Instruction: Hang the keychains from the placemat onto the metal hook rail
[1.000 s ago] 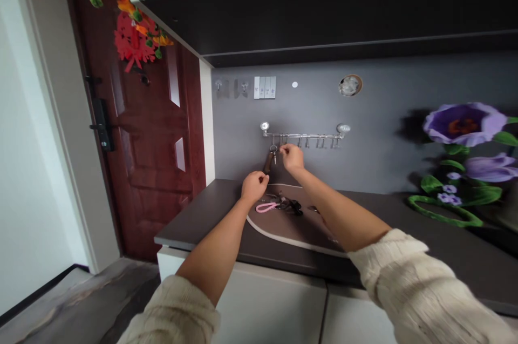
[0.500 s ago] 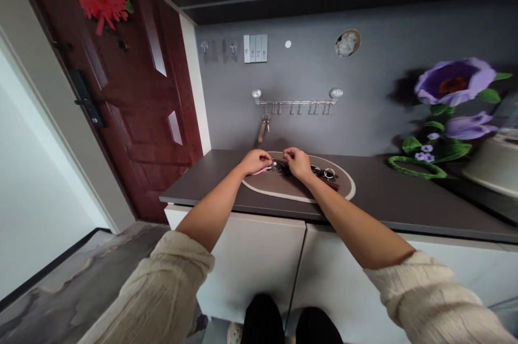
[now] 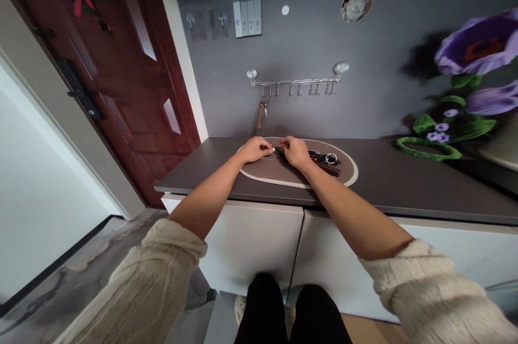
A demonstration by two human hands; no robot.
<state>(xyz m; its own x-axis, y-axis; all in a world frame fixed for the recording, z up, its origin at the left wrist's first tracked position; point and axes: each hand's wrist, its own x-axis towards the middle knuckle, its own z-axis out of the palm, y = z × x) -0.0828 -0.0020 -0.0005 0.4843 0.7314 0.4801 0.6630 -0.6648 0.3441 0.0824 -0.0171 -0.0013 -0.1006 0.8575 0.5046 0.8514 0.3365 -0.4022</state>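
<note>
Red door (image 3: 121, 79) standing upper left. Table (image 3: 194, 174) running across frame, oval mat (image 3: 353, 175) lying on it, center. Left hand (image 3: 254, 149) resting on mat, fingers curled toward small metal ring (image 3: 273, 152); hold on it hidden, cannot tell. Brown-fobbed key (image 3: 260, 116) hanging from rail (image 3: 293, 83) above, near rail's left end. Right hand (image 3: 296, 152) half-closed beside left, fingertips at same ring, grip unclear. Key bunch (image 3: 324, 159) lying on mat, right of hands. One bunch hanging, other lying on mat; most hooks bare.
</note>
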